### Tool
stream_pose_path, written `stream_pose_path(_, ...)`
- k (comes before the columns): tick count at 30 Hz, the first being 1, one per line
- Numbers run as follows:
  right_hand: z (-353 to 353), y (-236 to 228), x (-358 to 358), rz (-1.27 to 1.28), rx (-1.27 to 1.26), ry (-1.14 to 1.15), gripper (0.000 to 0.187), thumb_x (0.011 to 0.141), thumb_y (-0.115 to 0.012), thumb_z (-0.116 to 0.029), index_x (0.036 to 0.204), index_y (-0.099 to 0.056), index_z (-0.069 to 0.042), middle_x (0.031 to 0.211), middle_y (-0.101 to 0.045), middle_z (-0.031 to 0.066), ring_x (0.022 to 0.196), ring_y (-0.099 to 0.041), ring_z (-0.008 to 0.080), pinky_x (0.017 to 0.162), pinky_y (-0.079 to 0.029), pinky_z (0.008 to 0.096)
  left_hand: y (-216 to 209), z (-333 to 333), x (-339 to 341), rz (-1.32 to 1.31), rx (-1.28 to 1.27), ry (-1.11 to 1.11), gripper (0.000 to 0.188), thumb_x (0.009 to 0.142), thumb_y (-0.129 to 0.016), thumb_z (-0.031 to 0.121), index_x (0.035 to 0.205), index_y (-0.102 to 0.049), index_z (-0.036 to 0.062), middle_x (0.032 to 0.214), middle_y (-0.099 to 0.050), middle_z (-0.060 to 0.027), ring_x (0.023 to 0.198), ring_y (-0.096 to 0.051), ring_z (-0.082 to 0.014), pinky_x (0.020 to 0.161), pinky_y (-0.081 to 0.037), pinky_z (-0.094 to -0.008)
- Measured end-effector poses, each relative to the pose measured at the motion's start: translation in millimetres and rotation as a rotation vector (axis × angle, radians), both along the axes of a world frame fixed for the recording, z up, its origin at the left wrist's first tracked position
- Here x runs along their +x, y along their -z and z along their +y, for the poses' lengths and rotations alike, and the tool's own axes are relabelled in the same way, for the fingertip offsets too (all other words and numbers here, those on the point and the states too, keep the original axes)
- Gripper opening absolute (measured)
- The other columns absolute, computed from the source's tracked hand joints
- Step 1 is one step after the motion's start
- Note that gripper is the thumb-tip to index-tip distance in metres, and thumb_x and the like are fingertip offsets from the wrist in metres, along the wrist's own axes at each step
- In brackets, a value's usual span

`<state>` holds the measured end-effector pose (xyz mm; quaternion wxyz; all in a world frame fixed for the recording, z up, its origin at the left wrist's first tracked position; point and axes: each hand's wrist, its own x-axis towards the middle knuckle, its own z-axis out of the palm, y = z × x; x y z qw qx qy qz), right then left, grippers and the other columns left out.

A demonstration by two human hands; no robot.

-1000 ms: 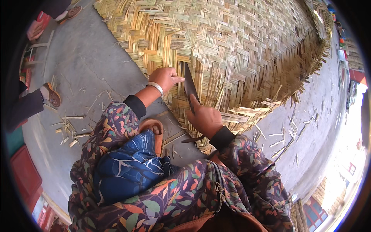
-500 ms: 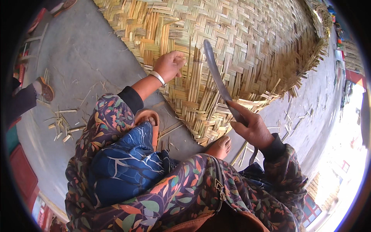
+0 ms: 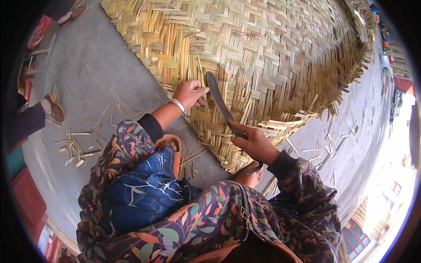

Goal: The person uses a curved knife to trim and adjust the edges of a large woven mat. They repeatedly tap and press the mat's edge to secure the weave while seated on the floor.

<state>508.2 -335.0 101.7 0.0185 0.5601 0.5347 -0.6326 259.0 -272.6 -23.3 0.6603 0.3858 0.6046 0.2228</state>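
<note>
A large woven mat (image 3: 258, 65) of flat, straw-coloured split strips spreads out in front of me, its near corner pointing at my feet. My right hand (image 3: 255, 142) is closed around the grip of a long, curved, dark-bladed knife (image 3: 220, 100). The blade lies over loose upright strip ends, its tip close to my left fingertips. My left hand (image 3: 191, 94), with a pale bracelet at the wrist, pinches a thin strip (image 3: 200, 66) near the mat's left edge. Several split strip ends (image 3: 239, 94) stick up to the right of the blade.
Cut stalk pieces (image 3: 79, 149) litter the grey floor (image 3: 101, 70) at left, with more scraps (image 3: 331, 140) at right. My sandalled foot (image 3: 169, 144) is beside the mat corner. Another person's shoe (image 3: 55, 108) shows at far left. The mat's right edge (image 3: 366, 48) curls upward.
My right hand has moved left with the knife, bringing the blade beside my left fingers. My left hand has shifted slightly toward me and now pinches a strip.
</note>
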Motion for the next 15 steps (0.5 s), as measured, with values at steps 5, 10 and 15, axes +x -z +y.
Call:
stream_pose_path(5, 9, 3, -9, -0.05, 0.124, -0.088, 0.055, 0.085, -0.061, -0.019, 0.137, -0.051, -0.005, 0.07, -0.056, 0.0041, 0.063, -0.049, 0.008, 0.061, -0.046, 0.0273, -7, -1, 1, -0.121, -0.129, -0.181, 0.029, 0.092, -0.066, 0.032, 0.098, -0.065, 0.0034, 0.077, -0.065, -0.0016, 0.061, -0.065, -0.0084, 0.052, -0.052, -0.0212)
stream_pose_path(10, 14, 26, -35, -0.251, 0.265, -0.163, 0.059, 0.084, -0.061, -0.037, 0.138, -0.049, -0.017, 0.088, -0.068, 0.0219, 0.083, -0.067, 0.0387, 0.076, -0.052, 0.0463, -15, 4, 3, -0.184, -0.188, -0.26, 0.035, 0.091, -0.067, 0.037, 0.098, -0.065, 0.0027, 0.08, -0.066, -0.0009, 0.059, -0.063, -0.0066, 0.05, -0.051, -0.0198)
stream_pose_path(15, 11, 40, -41, -0.358, 0.349, -0.168, 0.059, 0.085, -0.059, -0.038, 0.14, -0.046, -0.019, 0.082, -0.068, 0.0209, 0.079, -0.067, 0.0386, 0.073, -0.052, 0.0478, -30, 0, 8, -0.254, -0.325, -0.184, 0.031, 0.091, -0.067, 0.035, 0.089, -0.065, 0.0041, 0.073, -0.065, -0.0021, 0.05, -0.06, -0.0084, 0.042, -0.046, -0.0206)
